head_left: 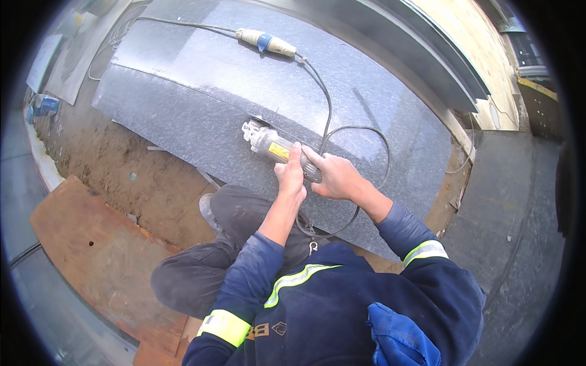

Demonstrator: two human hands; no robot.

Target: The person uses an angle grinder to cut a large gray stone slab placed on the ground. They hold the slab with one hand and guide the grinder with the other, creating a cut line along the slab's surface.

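An angle grinder [264, 144] with a dusty pale head and a yellow label rests its disc edge at the surface of a large grey sheet [201, 61]. My left hand [290, 174] is wrapped round the near side of its body, thumb forward. Closed over the rear end is my right hand [336, 175]. A thin dark line [165, 78] crosses the sheet from its left edge toward the disc. The disc is mostly hidden behind the grinder's head. From the grinder's back, a black cable [386, 143] loops over the sheet.
A white and blue plug connector [265, 43] joins the cable at the far side. Long dark metal profiles [421, 43] lie at the far right. Rusty plate [91, 238] lies at the left, beside bare soil [134, 177]. My bent leg [207, 268] is close to the sheet's near edge.
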